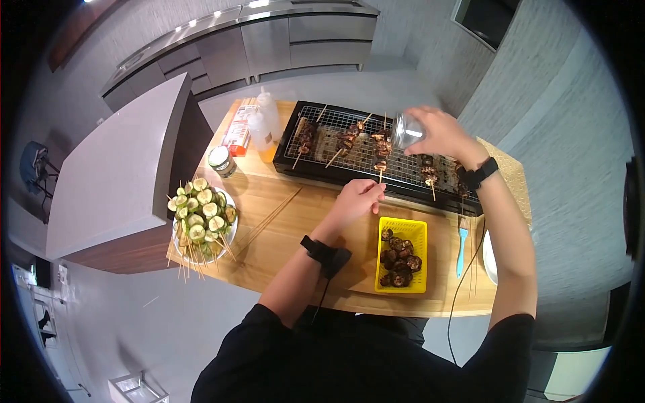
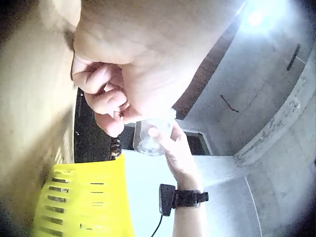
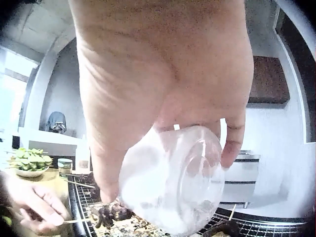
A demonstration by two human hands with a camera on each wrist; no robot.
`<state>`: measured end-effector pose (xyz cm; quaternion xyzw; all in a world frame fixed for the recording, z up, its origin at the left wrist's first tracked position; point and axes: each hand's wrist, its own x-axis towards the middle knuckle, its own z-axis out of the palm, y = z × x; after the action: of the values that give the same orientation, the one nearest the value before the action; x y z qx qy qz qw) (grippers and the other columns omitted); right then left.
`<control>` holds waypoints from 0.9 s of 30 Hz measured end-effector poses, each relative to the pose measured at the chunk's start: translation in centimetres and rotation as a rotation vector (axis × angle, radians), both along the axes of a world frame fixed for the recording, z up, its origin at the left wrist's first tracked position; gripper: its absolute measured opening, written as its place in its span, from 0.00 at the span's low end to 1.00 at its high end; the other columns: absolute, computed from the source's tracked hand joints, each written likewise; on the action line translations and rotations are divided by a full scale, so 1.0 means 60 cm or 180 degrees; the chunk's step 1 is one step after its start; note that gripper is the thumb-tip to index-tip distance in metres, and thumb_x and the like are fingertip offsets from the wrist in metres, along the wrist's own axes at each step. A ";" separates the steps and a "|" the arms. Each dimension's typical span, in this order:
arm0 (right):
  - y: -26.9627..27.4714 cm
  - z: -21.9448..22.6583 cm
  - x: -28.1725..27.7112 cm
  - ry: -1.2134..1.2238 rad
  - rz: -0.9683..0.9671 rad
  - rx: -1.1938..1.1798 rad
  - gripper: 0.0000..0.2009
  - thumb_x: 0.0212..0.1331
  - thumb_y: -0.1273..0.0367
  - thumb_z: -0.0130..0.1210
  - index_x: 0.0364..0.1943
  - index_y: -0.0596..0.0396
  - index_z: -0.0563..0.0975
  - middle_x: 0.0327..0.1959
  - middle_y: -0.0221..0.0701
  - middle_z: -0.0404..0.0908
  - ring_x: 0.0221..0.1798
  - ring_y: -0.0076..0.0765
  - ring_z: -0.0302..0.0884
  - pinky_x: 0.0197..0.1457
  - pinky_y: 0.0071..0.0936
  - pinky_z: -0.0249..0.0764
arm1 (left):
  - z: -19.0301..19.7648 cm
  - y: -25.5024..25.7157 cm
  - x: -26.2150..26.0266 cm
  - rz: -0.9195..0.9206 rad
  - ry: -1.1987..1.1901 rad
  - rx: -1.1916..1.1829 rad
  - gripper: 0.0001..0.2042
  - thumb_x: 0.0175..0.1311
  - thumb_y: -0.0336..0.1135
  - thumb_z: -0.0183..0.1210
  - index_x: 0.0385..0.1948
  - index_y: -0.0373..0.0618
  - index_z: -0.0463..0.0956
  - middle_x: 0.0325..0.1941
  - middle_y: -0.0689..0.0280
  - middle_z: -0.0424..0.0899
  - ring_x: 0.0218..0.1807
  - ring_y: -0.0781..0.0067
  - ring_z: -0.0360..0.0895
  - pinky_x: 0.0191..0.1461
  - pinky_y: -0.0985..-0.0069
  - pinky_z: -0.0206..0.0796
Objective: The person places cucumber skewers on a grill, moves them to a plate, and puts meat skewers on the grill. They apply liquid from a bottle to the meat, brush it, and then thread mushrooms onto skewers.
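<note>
My left hand pinches the stick end of a skewer of browned mushroom pieces that lies across the wire grill. Above that skewer, my right hand grips a clear jar, tipped on its side. In the right wrist view the jar is see-through, with fingers and thumb around it. More browned skewers rest on the grill to the left, with others to the right. In the left wrist view, curled fingers hide most of the stick.
A yellow basket of dark mushrooms stands nearest my body. Zucchini skewers fill a plate at left, near a small lidded jar and squeeze bottles. A blue brush lies at right, beside a black cable.
</note>
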<state>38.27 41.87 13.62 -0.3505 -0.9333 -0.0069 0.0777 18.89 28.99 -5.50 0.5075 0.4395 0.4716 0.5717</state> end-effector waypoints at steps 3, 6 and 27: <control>-0.004 0.002 -0.005 -0.0127 -0.0118 -0.0025 0.43 0.40 0.55 0.77 0.65 0.56 0.74 0.61 0.49 0.79 0.64 0.57 0.77 0.67 0.43 0.74 | 0.013 -0.007 0.001 0.0068 0.0238 0.0100 0.18 0.76 0.43 0.57 0.29 0.39 0.80 0.22 0.69 0.81 0.24 0.82 0.79 0.29 0.80 0.65; -0.011 0.005 -0.005 -0.0202 -0.0089 -0.0256 0.43 0.41 0.54 0.77 0.65 0.57 0.74 0.62 0.49 0.79 0.65 0.57 0.77 0.68 0.43 0.74 | 0.009 -0.005 0.001 0.0089 0.0313 0.0198 0.18 0.76 0.43 0.57 0.28 0.38 0.80 0.22 0.68 0.82 0.24 0.81 0.80 0.29 0.79 0.67; -0.037 0.021 0.041 0.0429 -0.0093 -0.0406 0.43 0.43 0.57 0.78 0.65 0.60 0.73 0.61 0.47 0.79 0.63 0.53 0.77 0.67 0.40 0.73 | 0.014 -0.001 0.008 -0.0128 -0.0876 -0.0125 0.17 0.82 0.42 0.47 0.36 0.40 0.77 0.21 0.66 0.80 0.22 0.83 0.71 0.27 0.82 0.59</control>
<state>40.71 39.65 14.87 -0.3680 -0.9193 0.0749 0.1177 19.35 28.96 -4.65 0.4354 0.3558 0.5165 0.6458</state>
